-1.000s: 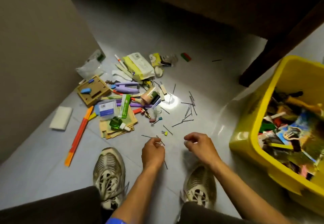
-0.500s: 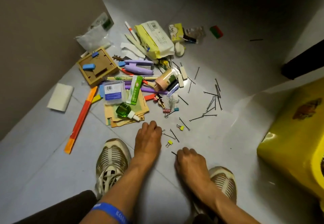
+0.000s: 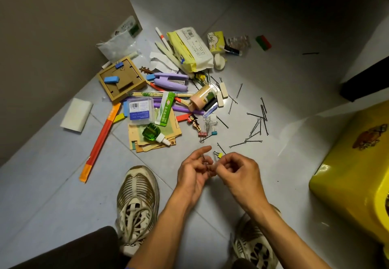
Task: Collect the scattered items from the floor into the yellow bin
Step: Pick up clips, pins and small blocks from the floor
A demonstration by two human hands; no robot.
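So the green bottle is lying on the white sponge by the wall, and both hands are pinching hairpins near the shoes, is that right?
Not quite. The head view shows the green bottle lying on the stack of brown cards, apart from the white sponge, which sits alone by the wall. The rest holds: the left hand and right hand pinch thin hairpins near the shoes.

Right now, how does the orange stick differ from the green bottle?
The orange stick is long, thin and opaque; the green bottle is short, rounded and see-through, with a white tip. The stick lies on the bare floor, the bottle on brown cards. Both lie flat, untouched.
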